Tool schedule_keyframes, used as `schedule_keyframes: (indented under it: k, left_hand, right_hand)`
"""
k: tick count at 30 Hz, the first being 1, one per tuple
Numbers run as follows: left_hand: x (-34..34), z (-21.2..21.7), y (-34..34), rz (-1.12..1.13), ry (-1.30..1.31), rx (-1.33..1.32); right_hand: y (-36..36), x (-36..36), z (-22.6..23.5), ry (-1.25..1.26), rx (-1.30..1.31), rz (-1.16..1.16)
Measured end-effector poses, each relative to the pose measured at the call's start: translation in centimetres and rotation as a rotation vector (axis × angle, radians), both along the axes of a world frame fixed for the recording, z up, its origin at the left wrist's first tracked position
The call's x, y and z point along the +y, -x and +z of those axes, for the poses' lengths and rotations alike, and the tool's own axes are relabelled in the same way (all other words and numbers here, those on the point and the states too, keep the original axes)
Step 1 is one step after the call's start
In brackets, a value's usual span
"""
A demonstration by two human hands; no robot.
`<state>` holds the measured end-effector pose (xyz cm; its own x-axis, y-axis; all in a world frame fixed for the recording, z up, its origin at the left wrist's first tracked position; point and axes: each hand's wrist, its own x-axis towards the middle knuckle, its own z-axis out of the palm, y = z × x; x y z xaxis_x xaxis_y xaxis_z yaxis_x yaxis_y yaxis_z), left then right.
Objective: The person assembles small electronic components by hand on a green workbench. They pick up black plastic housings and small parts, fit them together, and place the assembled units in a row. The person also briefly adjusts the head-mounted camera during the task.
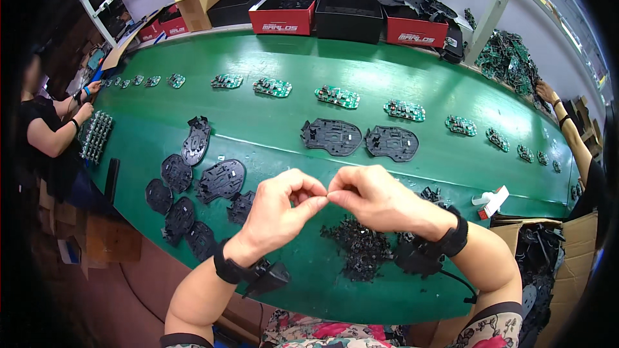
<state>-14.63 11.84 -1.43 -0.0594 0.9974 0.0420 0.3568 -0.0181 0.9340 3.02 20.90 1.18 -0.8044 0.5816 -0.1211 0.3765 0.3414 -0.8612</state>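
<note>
My left hand (pixel 274 212) and my right hand (pixel 383 201) meet above the green table, thumbs and forefingers pinched together tip to tip. Anything between the fingertips is too small to make out. Both wrists wear black bands. Below my right hand lies a heap of small black plastic parts (pixel 354 251). Two black mouse-shaped plastic base shells, a left one (pixel 332 137) and a right one (pixel 392 143), lie side by side beyond the hands. Several more such shells (pixel 222 179) spread out to the left of my left hand.
Green circuit boards (pixel 337 96) run in a row across the table. Red and black boxes (pixel 282 19) line the back. A white-and-red small container (pixel 493 203) stands at right, near a cardboard box (pixel 577 251) of black parts. Co-workers' arms reach in at left (pixel 58 135) and right (pixel 577 145).
</note>
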Motion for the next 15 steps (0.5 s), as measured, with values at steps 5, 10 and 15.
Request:
schedule_keyframes:
  k: [5,10,15]
  left_hand:
    - [6.3,-0.6,0.7,0.009,0.038,0.037]
    - [14.1,-2.0,-0.2,0.11,0.078,0.318]
    - [17.2,-4.3,-0.6,0.102,0.227,0.428]
  right_hand:
    - [0.1,4.8,-0.5,-0.116,-0.036,-0.115]
    - [0.6,10.6,-0.8,-0.291,-0.163,-0.267]
    - [1.3,12.5,-3.5,-0.361,-0.278,-0.26]
